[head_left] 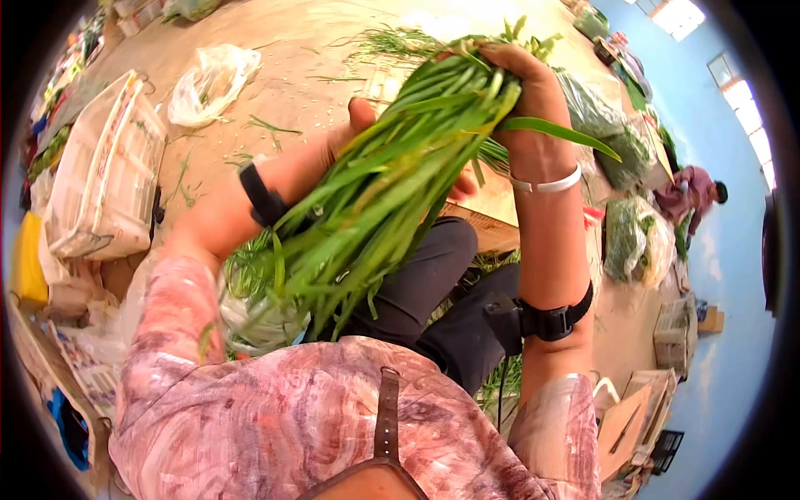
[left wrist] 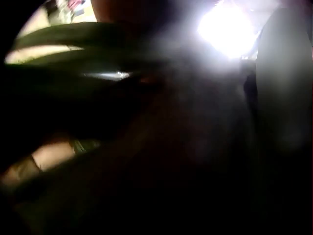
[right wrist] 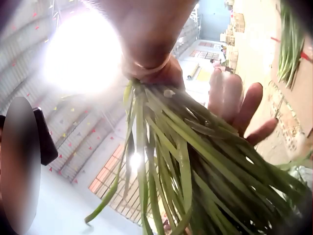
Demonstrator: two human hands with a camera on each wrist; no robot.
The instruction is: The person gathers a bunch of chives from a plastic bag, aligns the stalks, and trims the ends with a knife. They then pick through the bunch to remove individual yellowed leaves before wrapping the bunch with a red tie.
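A thick bunch of garlic chives (head_left: pixel 392 175) hangs aslant in front of the chest, its long flat leaves spreading down to the left. My right hand (head_left: pixel 533 87) grips its gathered stem end at the top. Behind the leaves is my left hand (head_left: pixel 348 133), thumb raised on the near side and fingertips showing past the far side. In the right wrist view, the fingers (right wrist: pixel 239 105) of the left hand are stretched out and spread beside the chives (right wrist: pixel 195 152). Dark leaves (left wrist: pixel 68 36) cover much of the left wrist view.
Loose chives (head_left: pixel 396 42) lie on the floor ahead. A white plastic bag (head_left: pixel 212 83) and a white crate (head_left: pixel 108 175) are to the left. Bagged greens (head_left: pixel 633 237) stand at the right, near another person (head_left: pixel 687 196). A red-tied bunch (right wrist: pixel 291 46) lies on the floor.
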